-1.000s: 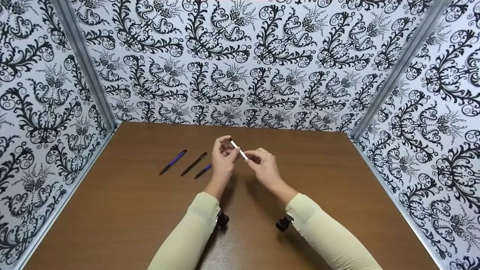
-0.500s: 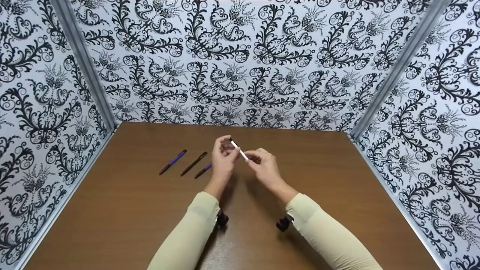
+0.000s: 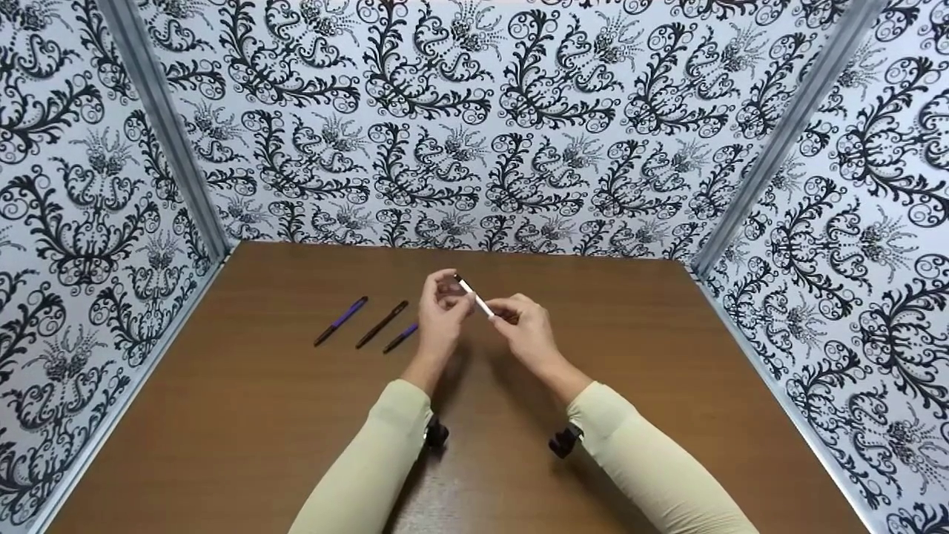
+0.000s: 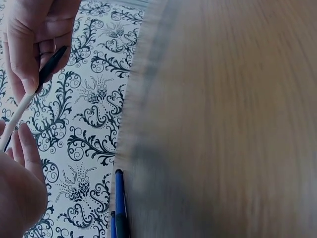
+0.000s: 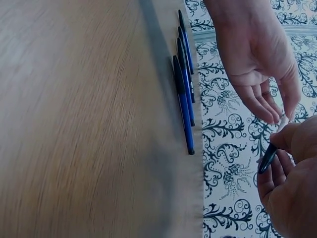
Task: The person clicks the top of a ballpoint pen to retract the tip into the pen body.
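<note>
A slim pen (image 3: pixel 478 299) with a white barrel slants between both hands, held up over the wooden table. The left hand (image 3: pixel 442 308) pinches its white part between thumb and fingers, near a dark far end. At the other end the right hand (image 3: pixel 528 328) grips the pen with thumb and fingertips. In the right wrist view, the pen's black section (image 5: pixel 268 157) lies in the curled right fingers. Left of the hands lie a blue-and-black pen (image 3: pixel 341 321), a dark pen (image 3: pixel 382 324) and another blue-and-black pen (image 3: pixel 401 338), partly hidden by the left hand.
The brown wooden table (image 3: pixel 630 371) is walled by panels with black scroll patterns (image 3: pixel 445 148) on white. Grey metal posts (image 3: pixel 159 119) stand at the back corners. A small black device (image 3: pixel 565 443) is strapped at each wrist.
Both hands keep nearly the same pose on the white pen. The right hand sits very slightly farther right, and the whole view has shifted a touch.
</note>
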Available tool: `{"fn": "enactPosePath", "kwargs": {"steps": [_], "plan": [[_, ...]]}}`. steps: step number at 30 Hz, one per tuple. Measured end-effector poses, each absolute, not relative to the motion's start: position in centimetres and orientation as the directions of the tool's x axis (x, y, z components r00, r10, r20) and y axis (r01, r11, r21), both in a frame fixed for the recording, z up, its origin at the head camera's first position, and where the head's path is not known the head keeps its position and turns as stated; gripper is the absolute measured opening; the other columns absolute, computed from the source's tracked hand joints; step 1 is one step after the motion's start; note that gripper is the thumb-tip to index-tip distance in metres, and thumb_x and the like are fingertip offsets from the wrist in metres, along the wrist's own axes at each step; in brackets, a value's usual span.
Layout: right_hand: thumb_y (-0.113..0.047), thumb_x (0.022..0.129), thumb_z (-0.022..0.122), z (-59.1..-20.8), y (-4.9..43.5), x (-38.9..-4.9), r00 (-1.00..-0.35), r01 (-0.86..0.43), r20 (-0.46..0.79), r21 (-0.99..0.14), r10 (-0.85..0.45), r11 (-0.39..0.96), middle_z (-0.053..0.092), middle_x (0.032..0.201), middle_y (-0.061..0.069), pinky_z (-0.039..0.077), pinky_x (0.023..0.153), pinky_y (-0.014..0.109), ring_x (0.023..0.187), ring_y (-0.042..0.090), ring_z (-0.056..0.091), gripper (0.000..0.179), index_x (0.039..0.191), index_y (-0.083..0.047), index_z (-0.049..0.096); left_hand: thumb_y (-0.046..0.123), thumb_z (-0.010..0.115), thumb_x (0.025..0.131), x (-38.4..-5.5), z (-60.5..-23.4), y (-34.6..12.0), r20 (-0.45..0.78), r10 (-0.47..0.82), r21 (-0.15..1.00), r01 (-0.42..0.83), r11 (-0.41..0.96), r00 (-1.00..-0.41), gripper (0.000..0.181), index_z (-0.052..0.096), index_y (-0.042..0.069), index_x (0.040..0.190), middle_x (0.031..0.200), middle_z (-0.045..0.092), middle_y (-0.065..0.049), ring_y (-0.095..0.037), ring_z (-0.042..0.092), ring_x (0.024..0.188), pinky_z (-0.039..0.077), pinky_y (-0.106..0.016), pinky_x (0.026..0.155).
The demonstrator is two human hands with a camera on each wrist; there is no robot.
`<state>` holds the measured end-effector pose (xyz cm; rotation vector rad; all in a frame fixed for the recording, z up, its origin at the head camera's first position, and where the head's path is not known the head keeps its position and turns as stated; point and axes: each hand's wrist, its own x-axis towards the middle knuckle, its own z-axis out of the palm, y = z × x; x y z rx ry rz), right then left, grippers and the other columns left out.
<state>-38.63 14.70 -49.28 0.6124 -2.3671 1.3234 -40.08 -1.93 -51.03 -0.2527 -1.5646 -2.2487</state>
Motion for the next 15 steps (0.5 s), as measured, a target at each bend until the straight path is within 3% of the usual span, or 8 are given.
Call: {"fn": "enactPosePath", "kwargs": {"steps": [9,15], "plan": [[0.003,0.088,0.078,-49.5,15.5,-38.9,-0.847,-0.521,0.498,-0.708,-0.185,0.478,0.072,0.092,0.007,0.056,0.076,0.021,0.084,0.016,0.069,0.024,0.11,-0.007,0.081,-0.004,0.073,0.091,-39.8,-50.7,-3.1,0.343,-0.194,0.909,0.377,-0.179,-0.919,0.046,0.056,0.002,0.133,0.116,0.062,-0.021,-0.027,0.065,0.095,0.061,-0.031,0.076],[0.004,0.087,0.078,-49.6,16.2,-39.0,-0.844,-0.525,0.506,-0.705,-0.181,0.478,0.072,0.091,0.007,0.055,0.075,0.021,0.084,0.017,0.068,0.024,0.109,-0.006,0.081,-0.001,0.073,0.089,-39.8,-50.7,-4.3,0.337,-0.194,0.93,0.358,-0.084,-0.921,0.044,0.058,0.004,0.13,0.118,0.064,-0.024,-0.029,0.066,0.101,0.058,-0.032,0.089]]}}
